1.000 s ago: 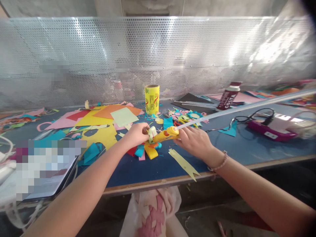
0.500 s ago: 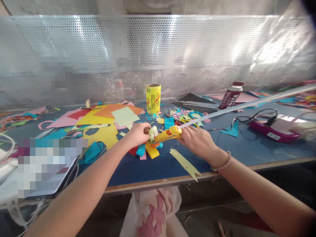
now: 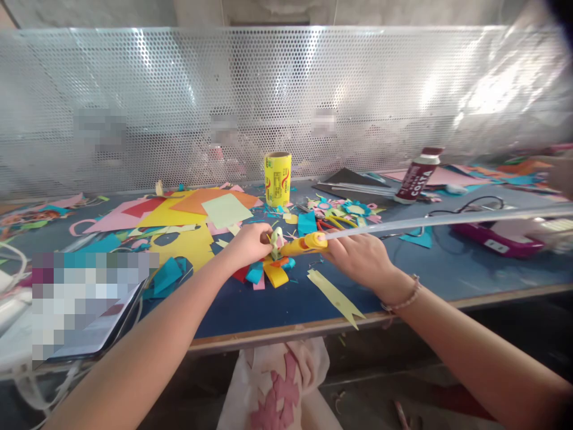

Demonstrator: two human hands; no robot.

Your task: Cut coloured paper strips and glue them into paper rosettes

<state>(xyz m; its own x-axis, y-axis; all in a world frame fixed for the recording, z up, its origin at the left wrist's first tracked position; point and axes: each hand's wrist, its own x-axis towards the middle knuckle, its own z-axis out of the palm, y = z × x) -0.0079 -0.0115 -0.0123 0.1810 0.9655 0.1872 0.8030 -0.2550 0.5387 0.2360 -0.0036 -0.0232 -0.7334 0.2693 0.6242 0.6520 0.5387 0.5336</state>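
My right hand (image 3: 356, 257) is wrapped round a yellow glue gun (image 3: 308, 241), its nozzle pointing left. A long translucent glue stick (image 3: 403, 224) sticks out of its back end toward the right. My left hand (image 3: 253, 243) pinches a pale green paper loop (image 3: 277, 239) at the nozzle. Just beneath lies a cluster of curled paper strips in blue, orange and pink, with a yellow paper loop (image 3: 276, 275) at the front. The nozzle tip is hidden among the paper. A pale yellow paper strip with a notched end (image 3: 335, 298) lies nearer the table edge.
Coloured paper sheets (image 3: 210, 206) spread over the back left. A yellow cardboard tube (image 3: 277, 179) stands behind my hands. To the right are a brown bottle (image 3: 419, 176) and a purple power strip (image 3: 496, 239) with cables. A tablet (image 3: 102, 322) lies at left; paper scraps are scattered about.
The glue stick's free end has swung down on the right. The pale green loop has turned slightly in my left hand. Both hands stay nearly in place.
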